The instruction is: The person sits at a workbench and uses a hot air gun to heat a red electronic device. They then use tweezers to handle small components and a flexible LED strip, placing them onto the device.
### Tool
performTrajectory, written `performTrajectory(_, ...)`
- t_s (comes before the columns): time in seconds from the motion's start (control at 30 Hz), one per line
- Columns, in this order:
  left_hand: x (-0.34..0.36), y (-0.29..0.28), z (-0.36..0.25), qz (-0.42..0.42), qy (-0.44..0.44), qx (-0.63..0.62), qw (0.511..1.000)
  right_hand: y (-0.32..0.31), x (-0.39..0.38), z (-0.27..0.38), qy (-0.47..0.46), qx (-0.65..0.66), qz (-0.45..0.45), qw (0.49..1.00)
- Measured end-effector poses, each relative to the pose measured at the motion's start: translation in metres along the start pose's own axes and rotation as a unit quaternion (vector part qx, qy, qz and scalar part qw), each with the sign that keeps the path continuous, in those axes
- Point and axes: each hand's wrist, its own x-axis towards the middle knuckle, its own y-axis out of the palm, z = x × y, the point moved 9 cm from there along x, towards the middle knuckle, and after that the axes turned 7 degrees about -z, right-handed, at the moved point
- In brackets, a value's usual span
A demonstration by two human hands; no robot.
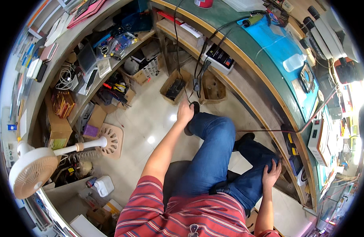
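Reaching down past the raised left knee, the left hand (184, 111) sits at the black shoe (192, 110) on the left foot, over the pale tiled floor (150, 122). Fingers are curled in at the shoe's top; whether they pinch a lace or only touch the shoe cannot be told. A black cable (177, 39) hangs from the counter (245, 85) edge straight down to this hand, and contact with it is unclear too.

Right hand (271, 173): fingers spread wide and flat on the right thigh of the blue jeans (213, 154), holding nothing.

Containers under the counter, just beyond the shoe:
- open cardboard box (175, 87), holding a dark flat device;
- second cardboard box (212, 89) beside it, contents not readable.

On the lower counter shelf above them, a white unit with a dark panel (218, 57). On the blue mat (284, 51) of the counter top: a clear plastic bottle (294, 62) lying on its side and a green-handled tool (251, 19).

Left side: cluttered shelves (95, 67) of cables and small parts, a white fan (34, 172) on a stand, and a white jug (104, 185) on the floor near it.
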Motion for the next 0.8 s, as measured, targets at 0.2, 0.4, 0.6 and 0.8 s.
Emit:
performTrajectory(0.2,0.060,0.008,-0.016,-0.002,0.049,-0.149,0.988,0.005,0.009,0.013,0.012,-0.053,0.022,0.998)
performTrajectory(0.4,0.059,0.017,-0.014,0.073,0.023,-0.130,0.989,0.010,0.019,0.025,0.015,-0.099,0.036,0.994)
performTrajectory(0.6,0.038,0.006,-0.003,0.100,-0.011,-0.321,0.942,0.012,0.022,0.034,0.016,-0.120,0.041,0.992)
performTrajectory(0.8,0.034,-0.005,-0.013,0.141,-0.060,-0.366,0.918,0.008,0.022,0.036,0.012,-0.117,0.036,0.992)
